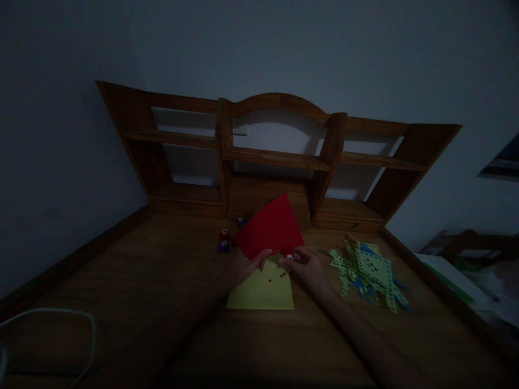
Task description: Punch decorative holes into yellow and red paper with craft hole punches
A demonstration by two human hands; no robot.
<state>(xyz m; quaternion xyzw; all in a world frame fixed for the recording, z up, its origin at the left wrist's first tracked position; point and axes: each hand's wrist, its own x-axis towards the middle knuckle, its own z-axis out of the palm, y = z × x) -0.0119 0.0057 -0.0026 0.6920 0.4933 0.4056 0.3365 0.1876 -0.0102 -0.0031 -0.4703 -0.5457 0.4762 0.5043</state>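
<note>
A red sheet of paper (271,227) is held up at its lower edge, tilted over the wooden desk (133,292). My left hand (243,266) pinches the sheet's lower left edge. My right hand (306,266) is closed round a small white-topped punch (289,257) at the sheet's lower right edge. Under both hands lies a yellow sheet (261,292) with a few small red paper dots (278,276) on it.
Small punches, red (223,235), purple (223,246) and another purple one (240,220), stand left of the red sheet. A heap of punched green and blue paper strips (367,270) lies to the right. A wooden shelf unit (275,156) backs the desk. A white cable (60,324) loops at the left.
</note>
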